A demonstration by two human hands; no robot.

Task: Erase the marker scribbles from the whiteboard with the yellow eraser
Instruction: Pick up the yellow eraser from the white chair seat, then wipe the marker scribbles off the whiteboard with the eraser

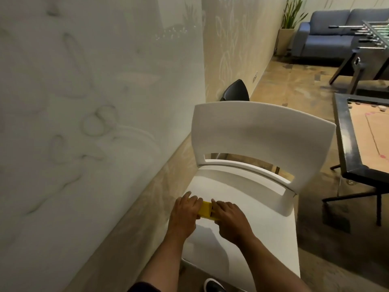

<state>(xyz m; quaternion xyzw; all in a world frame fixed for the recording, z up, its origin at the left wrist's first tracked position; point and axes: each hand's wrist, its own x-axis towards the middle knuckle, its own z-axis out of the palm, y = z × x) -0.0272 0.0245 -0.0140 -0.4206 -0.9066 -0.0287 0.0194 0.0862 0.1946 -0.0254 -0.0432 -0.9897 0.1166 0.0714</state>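
Note:
The yellow eraser (206, 210) lies on the seat of a white chair (242, 239), low in the middle of the view. My left hand (185, 213) covers its left end with fingers curled over it. My right hand (228, 218) holds its right end, fingers curled on top. Only the middle strip of the eraser shows between the two hands. The whiteboard (94, 102) fills the left side of the view, on the wall beside the chair. Faint grey marker scribbles (99, 123) and loops are spread over its surface.
A black-framed carrom table (345, 144) stands to the right of the chair. A black chair (235, 91) sits behind the white one. Farther back are a blue sofa (332, 32), a foosball table (370, 39) and a potted plant (291, 22). My shoe (213, 285) shows at the bottom.

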